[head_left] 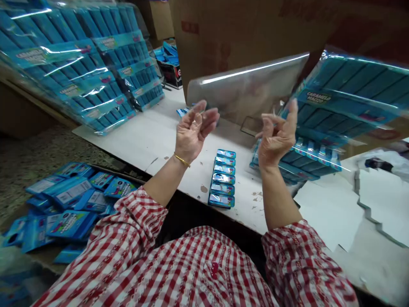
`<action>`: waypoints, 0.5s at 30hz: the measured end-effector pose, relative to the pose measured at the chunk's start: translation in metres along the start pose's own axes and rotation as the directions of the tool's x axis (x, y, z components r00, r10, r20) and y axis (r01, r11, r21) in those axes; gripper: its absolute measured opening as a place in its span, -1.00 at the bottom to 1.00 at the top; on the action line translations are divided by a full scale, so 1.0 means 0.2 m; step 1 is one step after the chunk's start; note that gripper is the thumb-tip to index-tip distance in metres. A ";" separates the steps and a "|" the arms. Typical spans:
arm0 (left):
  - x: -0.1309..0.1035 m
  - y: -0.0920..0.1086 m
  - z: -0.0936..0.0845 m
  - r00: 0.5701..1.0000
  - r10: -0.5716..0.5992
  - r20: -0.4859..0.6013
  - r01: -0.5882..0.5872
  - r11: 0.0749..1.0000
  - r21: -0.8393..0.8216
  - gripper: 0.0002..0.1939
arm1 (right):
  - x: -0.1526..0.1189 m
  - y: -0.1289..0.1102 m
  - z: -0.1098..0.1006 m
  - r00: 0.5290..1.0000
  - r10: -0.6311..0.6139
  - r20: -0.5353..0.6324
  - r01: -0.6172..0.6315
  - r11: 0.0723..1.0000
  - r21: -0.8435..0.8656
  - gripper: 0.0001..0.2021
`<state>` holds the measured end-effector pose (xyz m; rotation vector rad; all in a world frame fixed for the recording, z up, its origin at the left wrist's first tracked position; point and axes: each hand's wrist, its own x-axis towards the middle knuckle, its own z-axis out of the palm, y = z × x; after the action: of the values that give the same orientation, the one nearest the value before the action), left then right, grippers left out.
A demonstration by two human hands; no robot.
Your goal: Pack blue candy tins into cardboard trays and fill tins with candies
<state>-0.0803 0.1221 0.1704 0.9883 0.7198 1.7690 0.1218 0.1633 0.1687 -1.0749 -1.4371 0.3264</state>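
Observation:
A clear plastic bag (246, 83) is spread out between my raised hands, its shiny top edge tilted up to the right. My left hand (193, 132), with a gold bracelet at the wrist, has its palm turned up and its curled fingers at the bag's left side. At the right side, my right hand (276, 138) bends its thumb and fingers against the film, one finger pointing up. The exact grip points are hard to see through the film. Below and between the hands, a row of several small blue packs (223, 178) lies on the white table (172, 147).
Bagged blue display packs stand at the left (73, 64) and right (345, 102). Behind is a large cardboard box (255, 30). Loose blue packs (72, 192) fill a box at lower left. White card sheets (332, 213) lie at right.

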 end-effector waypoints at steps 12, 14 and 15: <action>0.00 -0.88 -0.26 0.834 -0.431 -0.344 0.527 0.806 0.270 -0.62 | -0.25 0.64 0.27 0.579 0.772 0.261 -0.805 0.593 0.032 -0.85; -0.03 -0.91 -0.26 0.875 -0.366 -0.318 0.481 0.736 0.477 -0.67 | -0.31 0.68 0.25 0.594 0.762 0.258 -0.790 0.613 0.009 -0.84; -0.05 -0.92 -0.26 0.902 -0.322 -0.290 0.432 0.700 0.568 -0.69 | -0.35 0.69 0.25 0.614 0.746 0.259 -0.771 0.637 -0.007 -0.84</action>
<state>-0.0413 0.1800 -0.0071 1.0136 1.5759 1.2597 0.1210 0.2028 0.0116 -1.5707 -1.0618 1.1788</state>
